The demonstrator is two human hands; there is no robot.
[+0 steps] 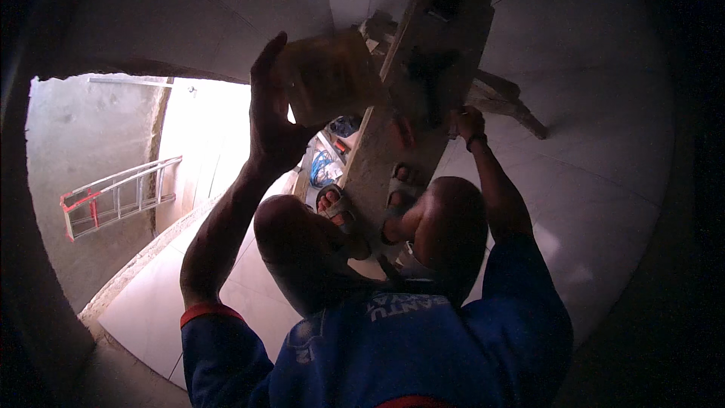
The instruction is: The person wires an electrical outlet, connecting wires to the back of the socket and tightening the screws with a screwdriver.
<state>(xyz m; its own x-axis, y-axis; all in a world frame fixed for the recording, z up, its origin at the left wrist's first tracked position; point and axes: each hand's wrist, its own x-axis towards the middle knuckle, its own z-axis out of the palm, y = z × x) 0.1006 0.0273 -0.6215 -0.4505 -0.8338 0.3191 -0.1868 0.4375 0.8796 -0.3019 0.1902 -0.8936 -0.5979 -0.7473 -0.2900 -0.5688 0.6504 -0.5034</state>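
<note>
The left hand (273, 119) grips a yellowish box (328, 79) above the left edge of the plank (370, 153); its long axis seems crosswise. The right hand (470, 122), farther, curls near the right edge, contents too dark to tell.

A blurred, dim, brownish-yellow boxy object (332, 77) sits slightly tilted in the left hand (273, 125), well apart from the right hand (470, 124).

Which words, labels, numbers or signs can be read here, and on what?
Blue shirt: pale lettering, upside down; wording not transcribed.
Same shirt, left side: small pale mark, too small to read surely.
Boxy brownish thing in the left hand: too dark and blurred to show any text.
Ladder: no text legible.
</note>
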